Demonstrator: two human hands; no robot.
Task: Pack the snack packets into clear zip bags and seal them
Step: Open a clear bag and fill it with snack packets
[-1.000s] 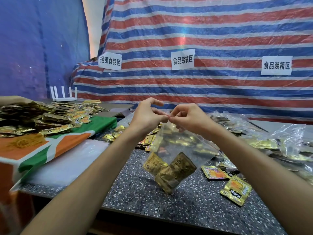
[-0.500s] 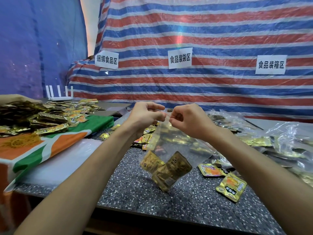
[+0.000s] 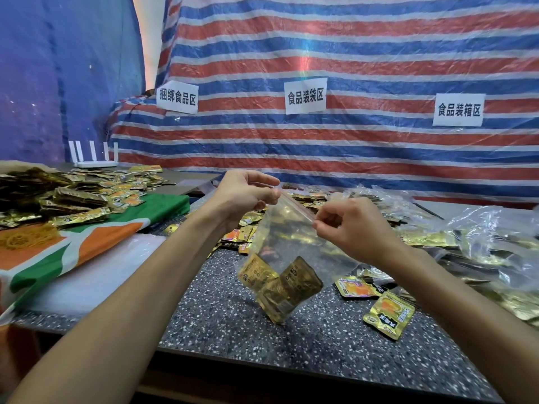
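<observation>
Change: we are seeing our hands drawing apart. A second ago they were pinching together at the middle of the bag's mouth.
Left hand (image 3: 248, 193): we are pinching the far, higher end of the zip strip (image 3: 296, 207) between thumb and curled fingers.
Right hand (image 3: 350, 225): we are pinching the nearer, lower end of the same strip with our fingertips.
Zip bag (image 3: 285, 237): it is hanging in the air between our hands, above the speckled table (image 3: 227, 310). A few gold snack packets (image 3: 283, 284) are slumping into its bottom corner.
Axis: the strip is running taut from upper left down to lower right, so each hand is holding one end.
Seal: we cannot tell whether it is fully closed. We are judging that a final pinch along the strip may be needed.
Nearby: loose packets (image 3: 389, 314) are lying just right of the bag.
</observation>
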